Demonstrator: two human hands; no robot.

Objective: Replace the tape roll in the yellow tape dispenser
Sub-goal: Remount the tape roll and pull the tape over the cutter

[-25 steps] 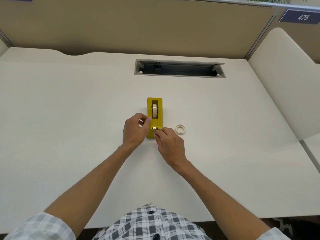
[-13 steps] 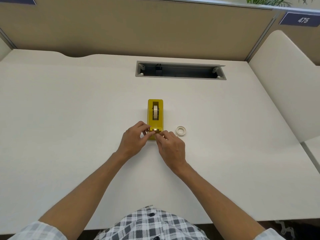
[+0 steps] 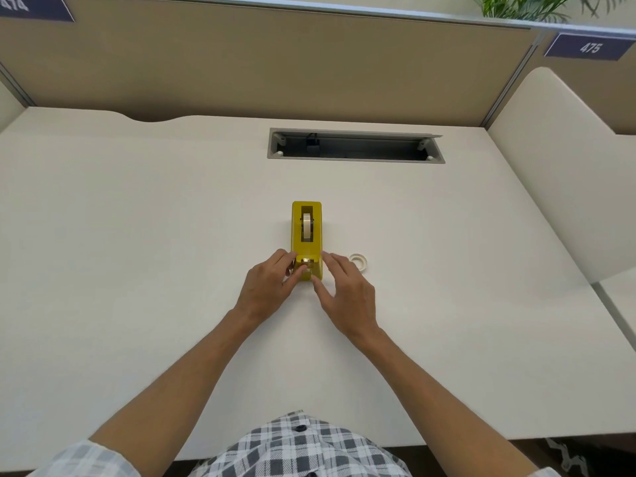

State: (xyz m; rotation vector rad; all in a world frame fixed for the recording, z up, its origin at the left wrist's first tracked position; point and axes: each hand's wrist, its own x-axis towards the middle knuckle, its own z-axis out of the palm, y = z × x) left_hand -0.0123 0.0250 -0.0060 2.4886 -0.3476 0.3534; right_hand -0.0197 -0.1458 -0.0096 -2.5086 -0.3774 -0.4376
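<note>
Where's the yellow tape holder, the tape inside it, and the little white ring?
yellow tape dispenser (image 3: 296,235), head view, on its yellow left wall.
tape roll (image 3: 307,227), head view, on the roll's top edge in the slot.
white ring (image 3: 358,262), head view, on its rim.

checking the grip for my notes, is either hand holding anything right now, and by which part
The left hand pinches the yellow tape dispenser at its near, cutter end. The right hand has straight fingers beside that end and grips nothing.

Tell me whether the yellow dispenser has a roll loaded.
Loaded: a tape roll sits upright in the slot of the yellow tape dispenser.
</note>
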